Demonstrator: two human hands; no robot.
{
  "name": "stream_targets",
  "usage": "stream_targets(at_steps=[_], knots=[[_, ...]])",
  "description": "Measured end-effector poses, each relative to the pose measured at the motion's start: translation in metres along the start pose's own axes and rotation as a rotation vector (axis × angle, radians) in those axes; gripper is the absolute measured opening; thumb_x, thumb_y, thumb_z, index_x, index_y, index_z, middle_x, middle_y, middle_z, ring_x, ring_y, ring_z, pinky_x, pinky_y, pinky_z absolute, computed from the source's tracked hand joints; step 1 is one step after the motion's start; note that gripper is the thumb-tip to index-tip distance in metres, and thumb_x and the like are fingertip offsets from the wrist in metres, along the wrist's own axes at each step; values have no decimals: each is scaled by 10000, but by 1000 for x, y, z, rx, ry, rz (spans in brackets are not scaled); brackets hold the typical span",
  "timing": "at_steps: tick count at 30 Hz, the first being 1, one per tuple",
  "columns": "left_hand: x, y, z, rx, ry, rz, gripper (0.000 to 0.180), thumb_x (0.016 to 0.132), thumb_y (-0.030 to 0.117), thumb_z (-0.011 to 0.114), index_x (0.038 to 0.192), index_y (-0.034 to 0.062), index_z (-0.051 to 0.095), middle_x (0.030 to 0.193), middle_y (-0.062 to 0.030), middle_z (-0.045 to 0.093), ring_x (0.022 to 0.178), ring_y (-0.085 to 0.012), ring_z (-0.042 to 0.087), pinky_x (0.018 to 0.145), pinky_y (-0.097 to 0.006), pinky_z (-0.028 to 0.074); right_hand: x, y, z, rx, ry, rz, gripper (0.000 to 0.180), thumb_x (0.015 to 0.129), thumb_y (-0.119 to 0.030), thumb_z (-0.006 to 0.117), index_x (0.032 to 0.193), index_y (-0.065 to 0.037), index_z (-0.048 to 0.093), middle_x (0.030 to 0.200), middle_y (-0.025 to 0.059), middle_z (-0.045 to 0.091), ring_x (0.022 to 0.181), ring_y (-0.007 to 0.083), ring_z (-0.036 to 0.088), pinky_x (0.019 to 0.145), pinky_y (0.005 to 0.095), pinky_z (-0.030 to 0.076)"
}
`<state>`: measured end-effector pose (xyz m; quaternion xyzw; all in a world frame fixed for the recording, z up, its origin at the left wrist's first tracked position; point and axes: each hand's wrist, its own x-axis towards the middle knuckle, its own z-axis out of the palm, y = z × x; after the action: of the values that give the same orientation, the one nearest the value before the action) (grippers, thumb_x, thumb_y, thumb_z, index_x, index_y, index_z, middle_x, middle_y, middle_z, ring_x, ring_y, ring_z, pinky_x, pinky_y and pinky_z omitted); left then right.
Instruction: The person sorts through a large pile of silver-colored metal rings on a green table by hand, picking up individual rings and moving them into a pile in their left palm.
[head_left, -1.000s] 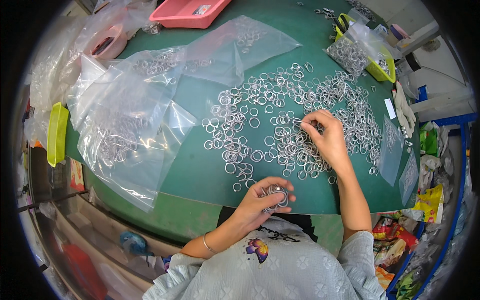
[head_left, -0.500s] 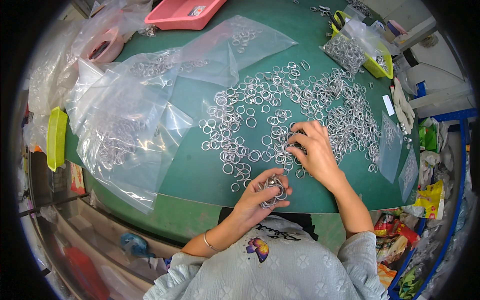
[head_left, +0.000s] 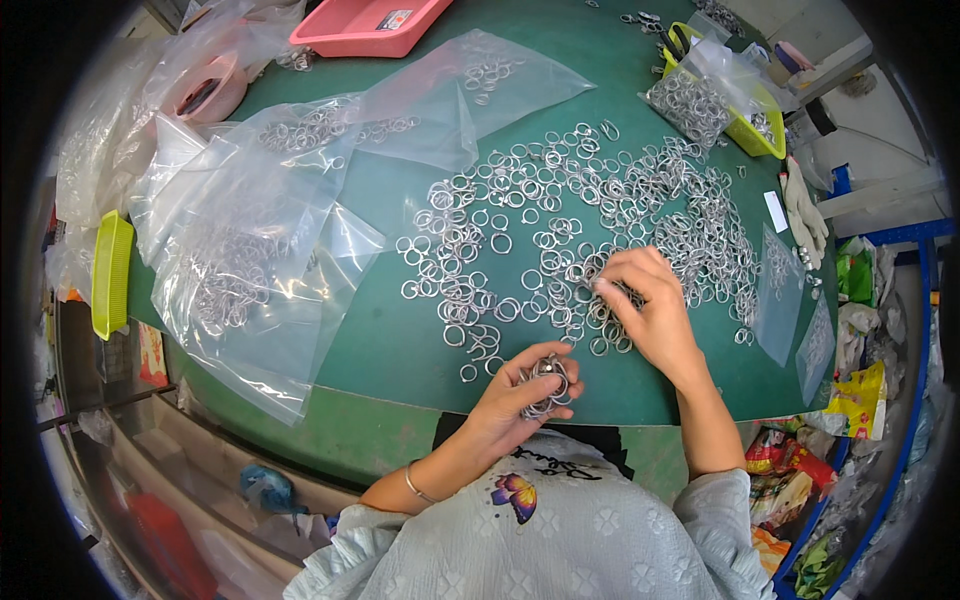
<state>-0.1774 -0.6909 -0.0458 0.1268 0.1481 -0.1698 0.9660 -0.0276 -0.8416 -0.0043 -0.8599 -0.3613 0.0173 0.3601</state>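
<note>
Many small silver metal rings point(head_left: 700, 235) lie spread in a loose pile across the green table point(head_left: 400, 365). Near the table's front edge, my left hand point(head_left: 525, 390) is closed round a bunch of these metal rings point(head_left: 546, 383), thumb across them. My right hand point(head_left: 650, 300) reaches down at the near side of the pile, its fingers bent and drawn together at the rings there. Whether a ring is between those fingertips is hidden by the hand.
Clear plastic bags point(head_left: 300, 330) with rings in or under them cover the table's left. A pink tray point(head_left: 350, 28) stands at the back. At the far right is a yellow-green basket point(head_left: 762, 135) with a bag of rings point(head_left: 690, 105). A glove point(head_left: 803, 210) lies at the right edge.
My right hand has shifted slightly right, its fingers drawing closer together over the rings. My left hand stays in about the same place, still holding its bunch.
</note>
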Motion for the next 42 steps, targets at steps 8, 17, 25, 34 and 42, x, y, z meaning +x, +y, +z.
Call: stream_targets(at_steps=[8,17,25,34,42], knots=[[-1,5,7,42,60,-17,431,843,111,656,1246,103,504,1165,-135,564,1101,-272,555,719,-300,586,-12,-11,-17,700,-160,407,70,822,-50,655,857,8,675,888,60,630,820,161,561,760,296,436],[-1,0,-11,-223,-255,40,317,873,170,641,1174,100,569,1037,-124,576,952,-243,572,605,-262,547,2,-33,-7,371,-46,182,222,795,-61,666,1005,0,627,966,103,610,917,230,565,793,334,456],[-58,53,-7,42,223,366,290,842,170,671,1093,95,546,935,-100,526,838,-204,529,469,-204,451,27,-42,37,213,-261,-123,277,753,-46,693,1016,-5,616,1013,127,585,959,305,548,825,370,444],[-99,70,-28,-49,427,615,291,900,128,588,1172,80,498,990,-130,554,879,-218,549,479,-201,461,88,-118,145,-28,-84,-751,337,681,-43,627,1014,-8,590,976,90,566,912,264,547,789,347,424],[-85,110,-36,-173,432,722,389,912,166,590,1260,55,458,1023,-85,584,907,-201,592,650,-261,518,150,-152,178,0,122,-773,76,717,-98,633,726,-64,566,728,55,505,739,222,513,664,340,391]])
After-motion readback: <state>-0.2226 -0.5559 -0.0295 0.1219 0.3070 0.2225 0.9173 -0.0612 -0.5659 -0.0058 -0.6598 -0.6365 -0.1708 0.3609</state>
